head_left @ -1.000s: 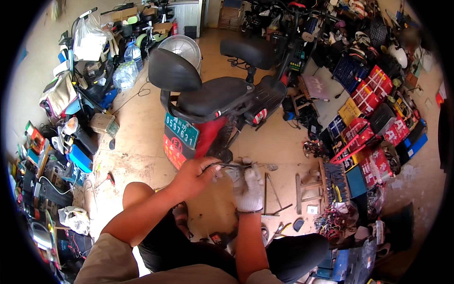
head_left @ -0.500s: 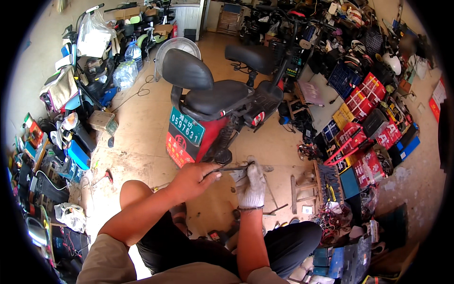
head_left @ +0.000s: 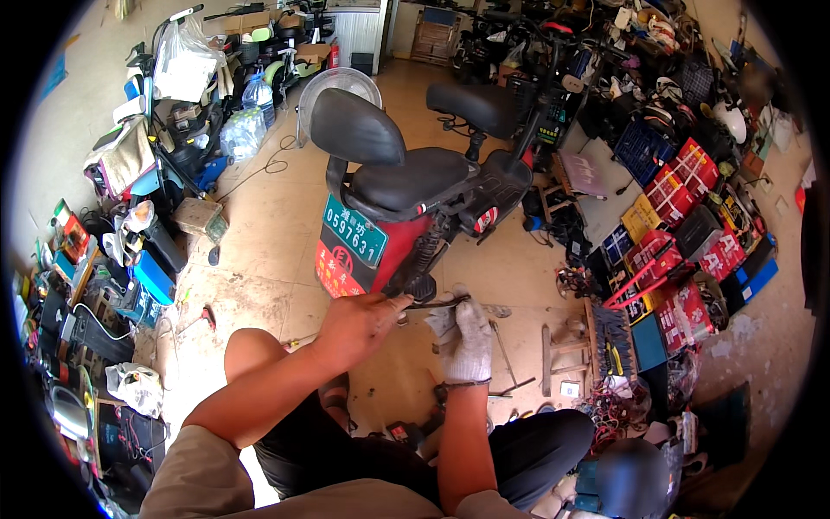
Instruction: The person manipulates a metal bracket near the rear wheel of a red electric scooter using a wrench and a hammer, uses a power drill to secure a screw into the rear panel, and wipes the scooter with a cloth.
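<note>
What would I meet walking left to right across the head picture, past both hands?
Crumpled white bag → red-handled tool → bare left hand → thin dark strip → gloved right hand → wooden frame

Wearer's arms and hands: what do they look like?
Left hand: bare. Right hand: off-white fabric glove with a dark-edged cuff. Forearms bare below grey-brown sleeves. No cables or markings visible on either.

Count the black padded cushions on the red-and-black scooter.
3: the backrest at the rear, the main seat ahead of it, and the raised pad farther forward. None seems hidden.
</note>
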The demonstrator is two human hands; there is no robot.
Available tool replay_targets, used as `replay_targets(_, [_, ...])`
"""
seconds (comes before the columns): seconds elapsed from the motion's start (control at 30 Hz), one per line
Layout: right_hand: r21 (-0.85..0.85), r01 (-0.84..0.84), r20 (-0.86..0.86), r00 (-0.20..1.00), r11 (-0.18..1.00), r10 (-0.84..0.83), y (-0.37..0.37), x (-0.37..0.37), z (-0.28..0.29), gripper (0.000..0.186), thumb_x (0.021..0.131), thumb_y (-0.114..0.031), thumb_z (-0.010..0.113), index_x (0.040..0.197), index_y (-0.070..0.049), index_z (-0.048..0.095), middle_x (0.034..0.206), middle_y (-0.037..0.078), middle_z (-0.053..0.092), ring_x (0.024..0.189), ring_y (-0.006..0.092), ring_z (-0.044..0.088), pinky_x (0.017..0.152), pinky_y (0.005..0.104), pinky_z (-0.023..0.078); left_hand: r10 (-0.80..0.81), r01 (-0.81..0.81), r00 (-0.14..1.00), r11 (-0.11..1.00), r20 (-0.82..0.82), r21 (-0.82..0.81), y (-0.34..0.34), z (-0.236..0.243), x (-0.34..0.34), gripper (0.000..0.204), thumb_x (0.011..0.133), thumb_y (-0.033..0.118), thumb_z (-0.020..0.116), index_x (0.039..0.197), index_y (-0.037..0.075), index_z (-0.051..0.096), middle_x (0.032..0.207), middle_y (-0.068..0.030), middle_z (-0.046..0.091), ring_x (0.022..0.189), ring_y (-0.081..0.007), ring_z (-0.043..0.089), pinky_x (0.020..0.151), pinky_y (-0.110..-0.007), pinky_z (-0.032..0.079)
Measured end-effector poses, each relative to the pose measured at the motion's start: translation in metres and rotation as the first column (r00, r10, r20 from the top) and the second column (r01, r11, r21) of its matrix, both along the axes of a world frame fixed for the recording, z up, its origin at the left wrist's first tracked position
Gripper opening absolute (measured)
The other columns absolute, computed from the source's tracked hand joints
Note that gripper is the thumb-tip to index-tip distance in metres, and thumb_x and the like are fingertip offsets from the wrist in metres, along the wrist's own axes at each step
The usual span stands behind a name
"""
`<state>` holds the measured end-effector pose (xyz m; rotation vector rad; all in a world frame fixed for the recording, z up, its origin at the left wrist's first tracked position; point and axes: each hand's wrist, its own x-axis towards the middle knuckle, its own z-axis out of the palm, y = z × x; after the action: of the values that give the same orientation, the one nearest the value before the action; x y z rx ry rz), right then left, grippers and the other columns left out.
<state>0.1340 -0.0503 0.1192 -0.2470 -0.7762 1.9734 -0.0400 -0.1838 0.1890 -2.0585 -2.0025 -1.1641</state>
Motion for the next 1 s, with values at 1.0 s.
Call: replay_targets(1.0, [-0.217, -0.139, -0.136, 0.984, 0.966, 0.111, 0.019, 0.009, -0.012, 0.024, 0.104, -0.019, 0.069, 0.123, -0.004, 0.068, 0.108, 0.012, 0.075, 0.086, 0.0239, 0.073, 0.075, 0.0399, 0.062, 0.061, 0.081, 0.843, 0.967, 0.534, -0.24, 0.02, -0.009, 0.017, 0.035, 0.095, 0.023, 0.08, 0.12, -0.002, 0.075, 0.105, -0.0216, 0.078, 0.085, -0.0255, 0.076, 0.076, -0.035, 0.058])
